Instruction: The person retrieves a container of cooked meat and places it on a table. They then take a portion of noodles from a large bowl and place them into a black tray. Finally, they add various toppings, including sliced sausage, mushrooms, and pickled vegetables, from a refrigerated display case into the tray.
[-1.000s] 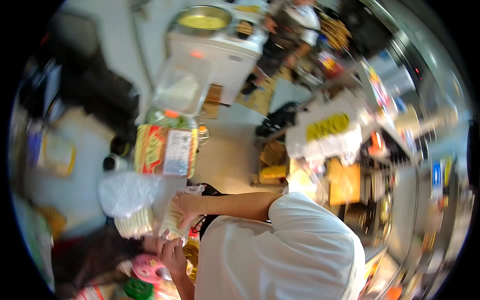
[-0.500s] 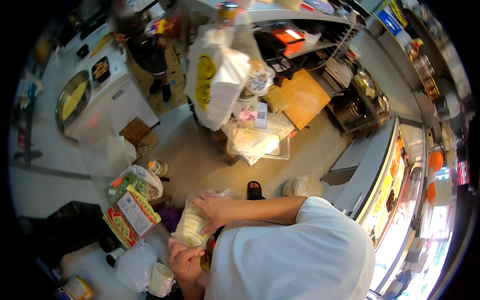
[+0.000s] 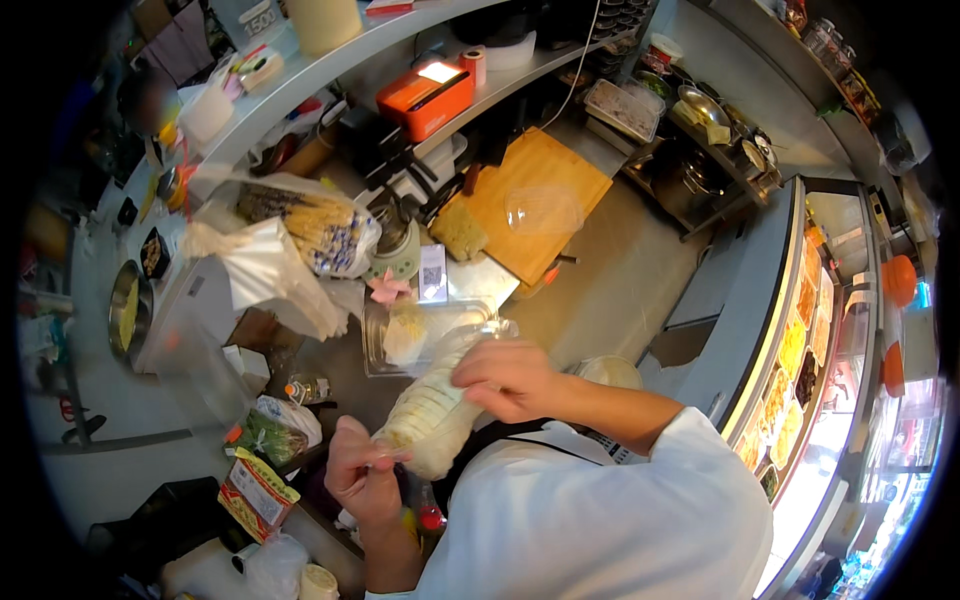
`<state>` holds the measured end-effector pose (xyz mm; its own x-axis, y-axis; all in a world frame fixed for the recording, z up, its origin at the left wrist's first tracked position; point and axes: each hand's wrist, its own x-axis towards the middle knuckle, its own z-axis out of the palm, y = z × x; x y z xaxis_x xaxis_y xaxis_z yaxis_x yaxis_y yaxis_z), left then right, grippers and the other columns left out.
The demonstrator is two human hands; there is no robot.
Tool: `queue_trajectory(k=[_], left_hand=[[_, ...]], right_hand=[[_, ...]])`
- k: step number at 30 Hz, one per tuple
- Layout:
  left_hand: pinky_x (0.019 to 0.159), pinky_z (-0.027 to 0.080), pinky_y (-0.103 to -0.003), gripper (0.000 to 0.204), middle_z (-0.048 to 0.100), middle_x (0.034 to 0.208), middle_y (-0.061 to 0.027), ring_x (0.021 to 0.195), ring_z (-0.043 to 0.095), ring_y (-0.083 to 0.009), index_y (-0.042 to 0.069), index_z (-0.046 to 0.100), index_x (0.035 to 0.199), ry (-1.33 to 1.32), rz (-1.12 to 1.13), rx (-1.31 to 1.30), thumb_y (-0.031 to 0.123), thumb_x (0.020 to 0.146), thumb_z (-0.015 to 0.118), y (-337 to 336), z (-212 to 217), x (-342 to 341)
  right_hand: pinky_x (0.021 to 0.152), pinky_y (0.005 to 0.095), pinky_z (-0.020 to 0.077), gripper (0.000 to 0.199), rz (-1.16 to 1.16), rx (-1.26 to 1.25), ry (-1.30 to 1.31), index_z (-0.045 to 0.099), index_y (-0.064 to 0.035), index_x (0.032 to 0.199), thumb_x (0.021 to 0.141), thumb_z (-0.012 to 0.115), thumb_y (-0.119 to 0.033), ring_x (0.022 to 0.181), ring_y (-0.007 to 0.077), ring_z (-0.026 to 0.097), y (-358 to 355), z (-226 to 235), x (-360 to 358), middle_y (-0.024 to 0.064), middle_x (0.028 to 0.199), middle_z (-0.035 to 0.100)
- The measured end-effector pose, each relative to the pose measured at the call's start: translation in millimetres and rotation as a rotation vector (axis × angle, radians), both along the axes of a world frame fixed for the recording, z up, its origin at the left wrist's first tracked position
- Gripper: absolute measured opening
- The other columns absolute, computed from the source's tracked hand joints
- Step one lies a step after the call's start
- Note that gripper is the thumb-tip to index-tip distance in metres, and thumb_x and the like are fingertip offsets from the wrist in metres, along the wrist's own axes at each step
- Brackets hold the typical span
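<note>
A clear plastic bag packed with a row of pale, flat, round pieces hangs slanting in front of my body. What the pieces are, I cannot tell. My left hand pinches the bag's lower left end between thumb and fingers. From above, my right hand grips the bag's upper right side, its fingers curled against the plastic. Just beyond the bag is a clear plastic tray with something pale inside, partly covered by the bag's far end.
A wooden cutting board carries a clear lid. A bag of skewers stands left of it, an orange box behind. A lit food display runs along the right. A red-yellow packet and bagged greens lie lower left.
Both hands and the bag have moved up and right, over the tray's near edge. The bag now lies stretched between the hands. The view has shifted, showing more of the far shelf.
</note>
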<state>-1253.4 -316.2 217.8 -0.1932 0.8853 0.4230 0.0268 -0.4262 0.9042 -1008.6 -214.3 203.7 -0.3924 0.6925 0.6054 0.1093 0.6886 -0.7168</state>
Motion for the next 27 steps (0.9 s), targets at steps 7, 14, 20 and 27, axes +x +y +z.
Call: queue_trajectory(k=[7, 14, 20, 27], left_hand=[[0.067, 0.037, -0.03, 0.009, 0.058, 0.074, -0.0009, 0.072, 0.044, -0.0166, 0.006, 0.072, 0.089, 0.011, -0.192, 0.011, 0.01, 0.089, 0.08, 77.4, -4.2, 93.2], [0.066, 0.039, -0.03, 0.009, 0.062, 0.074, -0.0023, 0.07, 0.048, -0.0176, 0.005, 0.075, 0.089, 0.076, -0.287, 0.027, 0.002, 0.084, 0.082, 159.5, 1.9, 162.0], [0.068, 0.042, -0.032, 0.009, 0.068, 0.079, -0.0058, 0.071, 0.052, -0.0209, 0.005, 0.075, 0.087, 0.199, -0.224, 0.027, 0.003, 0.082, 0.083, 235.1, -2.4, 210.8], [0.078, 0.05, -0.037, 0.007, 0.068, 0.082, -0.0061, 0.075, 0.054, -0.0241, 0.007, 0.078, 0.084, 0.34, -0.187, -0.047, 0.004, 0.08, 0.082, 319.0, -15.6, 265.1]], right_hand=[[0.08, 0.0368, 0.0576, 0.014, -0.691, -0.182, -0.033, 0.067, 0.0005, 0.109, 0.097, 0.064, -0.006, 0.087, 0.0304, 0.072, 86.6, -61.6, 104.7, 0.0162, 0.1, 0.073], [0.097, 0.0438, 0.0524, 0.047, -0.671, -0.312, -0.729, 0.062, -0.0077, 0.132, 0.087, 0.074, -0.016, 0.119, 0.0354, 0.062, 138.6, -179.2, 192.8, 0.0159, 0.128, 0.065], [0.11, 0.0515, 0.0399, 0.058, -0.35, -0.164, -1.072, 0.057, -0.0137, 0.141, 0.085, 0.071, -0.02, 0.139, 0.034, 0.047, 243.2, -231.1, 223.9, 0.0139, 0.144, 0.055], [0.111, 0.0566, 0.0366, 0.048, -0.374, 0.115, -1.25, 0.056, -0.0198, 0.141, 0.094, 0.058, -0.027, 0.143, 0.0298, 0.046, 366.1, -279.5, 323.7, 0.0049, 0.153, 0.051]])
